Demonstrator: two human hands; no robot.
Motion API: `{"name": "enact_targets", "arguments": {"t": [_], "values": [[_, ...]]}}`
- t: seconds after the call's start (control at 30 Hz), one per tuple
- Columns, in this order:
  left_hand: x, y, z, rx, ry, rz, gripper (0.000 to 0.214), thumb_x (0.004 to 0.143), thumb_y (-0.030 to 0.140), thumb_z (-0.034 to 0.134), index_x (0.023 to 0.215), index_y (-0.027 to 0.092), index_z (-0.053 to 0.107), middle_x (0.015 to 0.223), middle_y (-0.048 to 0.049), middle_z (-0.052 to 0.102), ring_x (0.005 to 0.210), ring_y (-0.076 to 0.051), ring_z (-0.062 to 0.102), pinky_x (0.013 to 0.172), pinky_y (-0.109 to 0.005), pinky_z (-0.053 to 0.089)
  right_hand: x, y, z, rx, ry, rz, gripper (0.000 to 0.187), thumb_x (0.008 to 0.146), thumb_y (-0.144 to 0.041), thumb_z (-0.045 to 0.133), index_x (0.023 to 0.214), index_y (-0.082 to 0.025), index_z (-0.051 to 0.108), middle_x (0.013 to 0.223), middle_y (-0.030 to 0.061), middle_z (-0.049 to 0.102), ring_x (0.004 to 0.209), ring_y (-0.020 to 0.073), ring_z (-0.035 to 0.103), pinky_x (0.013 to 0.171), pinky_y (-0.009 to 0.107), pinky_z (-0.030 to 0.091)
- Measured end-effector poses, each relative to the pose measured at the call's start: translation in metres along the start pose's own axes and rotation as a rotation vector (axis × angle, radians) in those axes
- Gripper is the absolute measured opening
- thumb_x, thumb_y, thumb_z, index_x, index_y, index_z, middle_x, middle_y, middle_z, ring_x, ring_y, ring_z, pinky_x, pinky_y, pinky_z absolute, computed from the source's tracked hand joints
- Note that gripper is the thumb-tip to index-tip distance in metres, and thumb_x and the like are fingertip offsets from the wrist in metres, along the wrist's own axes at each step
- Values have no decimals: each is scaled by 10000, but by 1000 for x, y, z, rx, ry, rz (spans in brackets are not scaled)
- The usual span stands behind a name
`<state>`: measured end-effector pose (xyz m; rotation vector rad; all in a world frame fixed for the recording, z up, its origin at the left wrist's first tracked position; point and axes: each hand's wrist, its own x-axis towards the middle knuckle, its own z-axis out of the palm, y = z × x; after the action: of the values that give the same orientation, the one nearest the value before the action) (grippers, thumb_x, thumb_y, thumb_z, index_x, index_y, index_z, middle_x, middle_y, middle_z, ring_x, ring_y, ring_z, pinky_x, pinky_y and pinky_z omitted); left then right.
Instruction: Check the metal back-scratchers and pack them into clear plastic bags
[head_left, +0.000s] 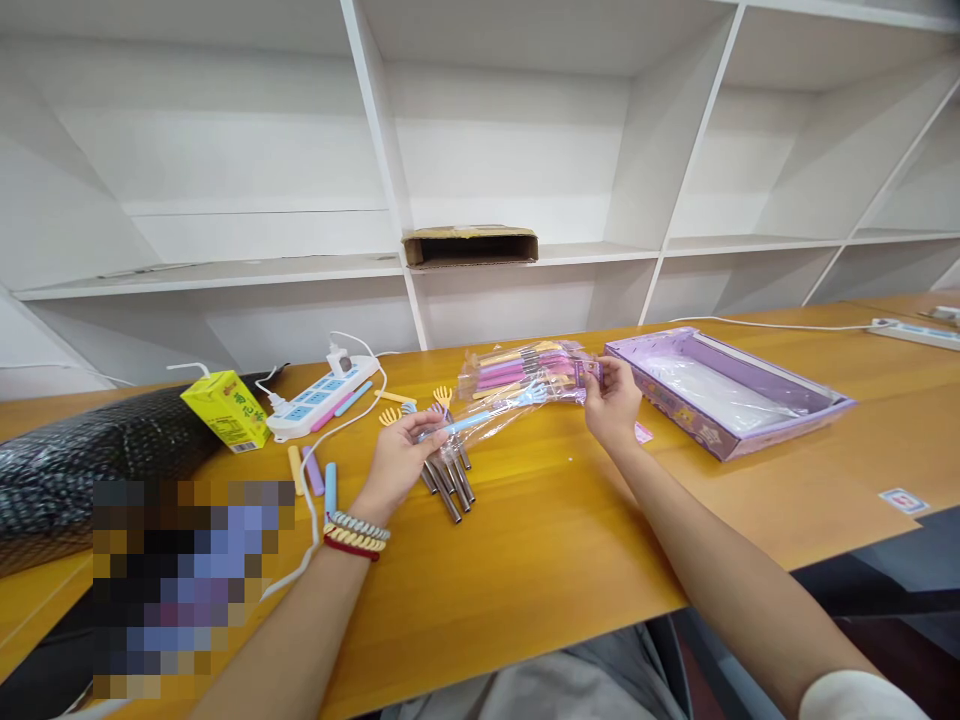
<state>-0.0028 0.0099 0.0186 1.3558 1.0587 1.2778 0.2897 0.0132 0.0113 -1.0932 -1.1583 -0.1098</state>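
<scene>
Head camera is showing me the left hand (401, 455) pinching the left end of a blue scratcher (491, 412), its very tip disappearing under the fingers. The right hand (616, 400) is gripping the right end of the clear wrapper (487, 435) covering that scratcher, thumb against fingertips; glare is blurring the plastic's edges for me. The scratcher is lying level between the two hands, its clawed head pointing right. Just beyond, a bag (517, 368) of pink and yellow scratchers is resting on the table (540, 540), the wrapper partly overlapping it in my view. Steel rods (450, 490) are showing beside the left hand, the fingers and wrapper hiding parts of them, so I am not counting them. To the right, a purple box (686, 412) is standing open. To the far left I am seeing a power strip (319, 400) and a juice carton (229, 412); the left edge is cutting off a black bundle (112, 450), and pixelation is masking something nearer.
</scene>
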Motion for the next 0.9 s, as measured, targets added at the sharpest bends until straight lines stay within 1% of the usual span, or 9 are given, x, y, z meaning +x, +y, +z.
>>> {"name": "enact_targets", "arguments": {"t": [0.17,0.23,0.37,0.43,0.53,0.63,0.7,0.8,0.9], "values": [[-2,1,1,-35,-36,-45,401,539,254,769,888,131,613,830,-38,628,637,-130,589,532,-284,539,0,1,2,53,3,5,236,724,-239,608,942,-200,526,834,31,605,741,155,588,696,298,487],[-3,2,2,-24,-53,-59,412,529,250,773,890,132,611,858,-50,630,680,-150,597,529,-299,545,0,2,2,74,-12,14,263,715,-252,625,957,-199,536,842,33,610,739,157,587,695,302,488],[-5,4,2,51,-71,-71,407,540,249,764,900,126,620,916,-81,637,787,-183,611,555,-279,538,0,1,2,52,-41,5,274,743,-285,601,1003,-205,570,911,54,622,812,179,587,748,331,479],[-5,5,3,81,-89,-81,411,550,245,757,920,122,626,947,-95,636,837,-194,611,583,-275,536,0,0,1,14,-53,2,239,751,-301,590,970,-205,593,916,56,621,820,184,581,756,336,472],[-7,7,3,94,-146,-127,445,565,247,747,976,126,629,982,-108,635,849,-199,613,601,-294,537,0,0,0,-21,-67,28,196,743,-323,595,891,-194,597,848,47,612,750,170,563,708,321,467],[-8,8,4,128,-210,-178,440,573,251,739,984,129,640,1013,-122,640,822,-204,620,578,-309,533,1,3,0,-12,-67,82,185,708,-334,627,799,-184,569,767,26,587,668,145,529,646,293,451],[-9,9,4,174,-239,-189,392,586,250,726,950,121,656,983,-123,655,794,-203,623,580,-315,527,1,4,1,30,-81,147,204,680,-337,650,766,-182,549,727,11,573,626,129,510,612,275,438],[-9,9,6,226,-268,-163,336,608,230,699,924,121,673,904,-106,677,759,-196,628,649,-340,516,3,4,1,137,-140,270,230,650,-332,669,738,-183,518,656,-13,546,574,111,490,556,250,412],[-10,11,6,256,-272,-122,307,609,210,689,908,137,684,888,-90,685,768,-201,630,702,-349,500,5,1,1,261,-198,372,252,625,-317,687,725,-182,500,612,-31,539,548,100,494,537,238,407]]}}
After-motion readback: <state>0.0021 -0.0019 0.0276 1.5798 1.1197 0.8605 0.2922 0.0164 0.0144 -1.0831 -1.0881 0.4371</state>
